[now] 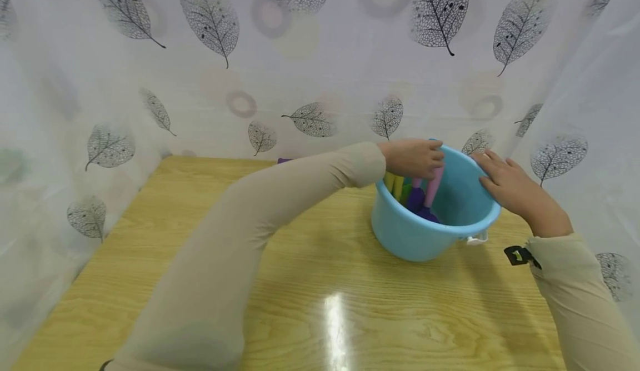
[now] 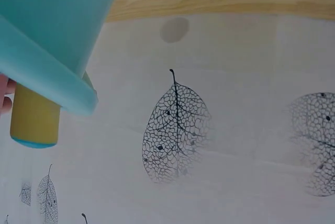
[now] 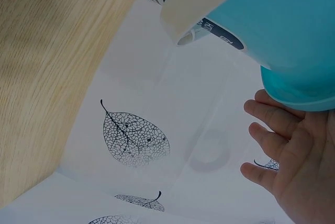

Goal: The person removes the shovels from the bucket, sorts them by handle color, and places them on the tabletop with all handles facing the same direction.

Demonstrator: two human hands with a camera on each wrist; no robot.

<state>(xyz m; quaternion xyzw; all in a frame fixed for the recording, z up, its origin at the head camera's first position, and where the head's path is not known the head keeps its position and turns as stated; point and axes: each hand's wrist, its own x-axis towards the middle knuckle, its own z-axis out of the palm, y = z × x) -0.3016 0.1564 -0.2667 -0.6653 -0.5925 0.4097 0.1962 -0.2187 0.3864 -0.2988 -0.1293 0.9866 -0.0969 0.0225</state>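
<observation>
Left hand (image 1: 411,158): fingers bent around a pink handle (image 1: 434,186), over the blue bucket (image 1: 420,242).
Right hand (image 1: 511,186): fingers spread, resting on the bucket — not gripping.
Pink handle: inside the bucket, its purple end (image 1: 428,214) lower; probably light, stiff and smooth plastic — better held near the top.
Yellow handles (image 1: 398,186): also inside, to the left.
Table (image 1: 300,287): wooden, under the bucket.
</observation>
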